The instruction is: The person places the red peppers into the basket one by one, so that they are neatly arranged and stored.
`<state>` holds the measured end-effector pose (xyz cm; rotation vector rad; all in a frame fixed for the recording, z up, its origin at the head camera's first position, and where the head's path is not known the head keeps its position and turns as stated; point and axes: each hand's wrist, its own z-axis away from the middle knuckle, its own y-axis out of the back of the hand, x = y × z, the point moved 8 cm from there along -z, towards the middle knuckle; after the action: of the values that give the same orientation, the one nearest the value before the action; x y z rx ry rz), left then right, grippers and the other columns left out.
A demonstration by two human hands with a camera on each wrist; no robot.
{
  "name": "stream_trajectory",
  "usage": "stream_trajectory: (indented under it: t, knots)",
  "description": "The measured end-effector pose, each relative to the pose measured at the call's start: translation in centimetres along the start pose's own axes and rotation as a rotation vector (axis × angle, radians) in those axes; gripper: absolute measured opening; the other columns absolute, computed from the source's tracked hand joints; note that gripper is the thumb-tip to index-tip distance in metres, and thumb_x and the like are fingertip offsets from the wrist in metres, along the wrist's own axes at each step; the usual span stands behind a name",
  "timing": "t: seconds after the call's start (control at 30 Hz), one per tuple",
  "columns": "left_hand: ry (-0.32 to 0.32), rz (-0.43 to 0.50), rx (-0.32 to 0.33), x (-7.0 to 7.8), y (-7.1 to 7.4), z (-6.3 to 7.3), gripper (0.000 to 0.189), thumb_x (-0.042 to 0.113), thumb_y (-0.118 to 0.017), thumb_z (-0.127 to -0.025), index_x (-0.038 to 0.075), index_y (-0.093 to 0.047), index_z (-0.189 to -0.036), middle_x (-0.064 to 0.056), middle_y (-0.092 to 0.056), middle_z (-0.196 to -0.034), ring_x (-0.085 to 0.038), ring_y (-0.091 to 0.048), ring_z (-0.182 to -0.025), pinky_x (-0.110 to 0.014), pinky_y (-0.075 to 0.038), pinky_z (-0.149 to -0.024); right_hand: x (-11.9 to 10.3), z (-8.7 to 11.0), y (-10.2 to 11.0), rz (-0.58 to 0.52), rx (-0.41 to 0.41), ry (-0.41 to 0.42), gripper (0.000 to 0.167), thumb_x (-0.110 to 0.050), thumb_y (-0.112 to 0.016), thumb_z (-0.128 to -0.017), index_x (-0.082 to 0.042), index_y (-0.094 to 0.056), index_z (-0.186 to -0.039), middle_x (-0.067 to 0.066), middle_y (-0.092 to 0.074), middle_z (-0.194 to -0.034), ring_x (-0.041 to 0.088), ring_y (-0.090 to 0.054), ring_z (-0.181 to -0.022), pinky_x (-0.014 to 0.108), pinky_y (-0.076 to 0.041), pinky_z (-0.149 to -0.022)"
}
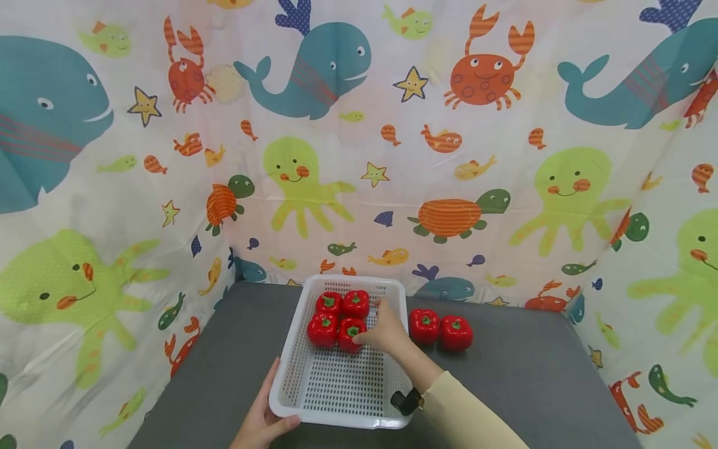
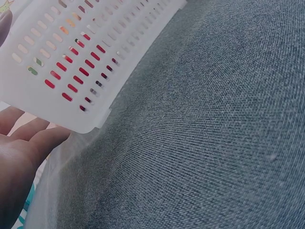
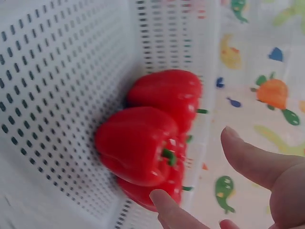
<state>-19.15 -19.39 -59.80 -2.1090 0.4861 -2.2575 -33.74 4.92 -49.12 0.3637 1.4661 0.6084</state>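
A white plastic basket (image 1: pixel 348 420) with slotted walls stands on the dark tabletop. Several red bell peppers (image 1: pixel 323 329) are grouped in its far left part, their green stems showing. My left hand (image 1: pixel 262 416) holds the basket's near left corner, thumb along the front side and fingers along the left. In the left wrist view those fingers (image 2: pixel 50 138) touch the basket's lower corner. Over the peppers, inside the rim, hovers my right hand (image 1: pixel 386 330). Its thumb and fingers are spread apart in the right wrist view, with nothing between them, near a pepper (image 3: pixel 138 143).
Two more red bell peppers (image 1: pixel 439 329) sit side by side on the grey tabletop (image 1: pixel 521 374), just right of the basket. A curtain (image 1: pixel 359 187) printed with sea animals hangs behind and on both sides. A dark band (image 1: pixel 407 401) is on my right wrist.
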Motion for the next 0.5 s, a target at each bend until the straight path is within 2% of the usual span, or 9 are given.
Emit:
stream_trajectory:
  t: [0.23,0.5]
  knots:
    - [0.005,-0.011,0.02,-0.2,0.4,0.3,0.109,-0.006,-0.068,-0.091,0.043,0.001,-0.16,-0.008,-0.007,-0.168,-0.051,-0.033,-0.144,-0.048,-0.053,-0.099,-1.1,1.2,2.2,-0.048,-0.009,0.069,0.091,-0.023,-0.092,-0.073,-0.007,-0.038,-0.145,0.023,-0.054,-0.143,0.043,-0.058,-0.124,0.057,-0.057,-0.091]
    - [-0.006,-0.007,0.002,-0.3,0.3,0.0,0.107,-0.005,-0.067,-0.092,0.043,-0.001,-0.16,-0.009,-0.008,-0.168,-0.052,-0.03,-0.145,-0.046,-0.054,-0.099,-0.9,2.2,6.1,-0.083,0.149,0.15,0.079,-0.022,-0.088,-0.078,-0.012,-0.045,-0.144,0.011,-0.068,-0.125,0.032,-0.064,-0.113,0.05,-0.059,-0.089]
